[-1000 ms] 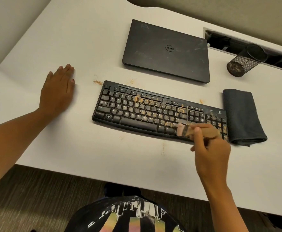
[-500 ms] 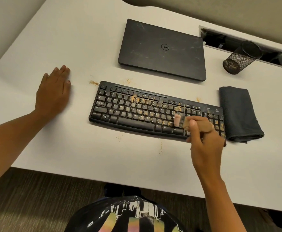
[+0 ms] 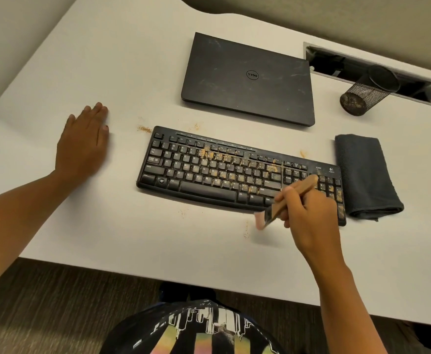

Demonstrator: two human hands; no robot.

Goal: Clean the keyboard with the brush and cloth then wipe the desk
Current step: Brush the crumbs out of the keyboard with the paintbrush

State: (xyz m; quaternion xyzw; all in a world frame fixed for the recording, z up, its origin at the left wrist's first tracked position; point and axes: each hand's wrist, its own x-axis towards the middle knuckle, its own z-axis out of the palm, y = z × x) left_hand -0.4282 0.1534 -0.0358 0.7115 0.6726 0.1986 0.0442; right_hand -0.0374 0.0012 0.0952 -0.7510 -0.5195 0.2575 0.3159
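Note:
A black keyboard (image 3: 209,169) lies across the middle of the white desk (image 3: 132,238), with brown crumbs scattered over its keys. My right hand (image 3: 308,218) grips a wooden-handled brush (image 3: 296,194). The brush's pale bristles are blurred and sit on the desk just off the keyboard's front edge. A folded dark grey cloth (image 3: 365,175) lies right of the keyboard. My left hand (image 3: 84,144) rests flat on the desk to the keyboard's left, touching nothing else.
A shut black laptop (image 3: 247,77) lies behind the keyboard. A black mesh pen cup (image 3: 367,90) lies tipped by a cable slot (image 3: 337,60) at the back right. Crumbs (image 3: 144,129) dot the desk beside and before the keyboard.
My right hand has swept the brush from the keyboard's lower right keys toward me, off the front edge onto the desk. The left hand has stayed flat in place.

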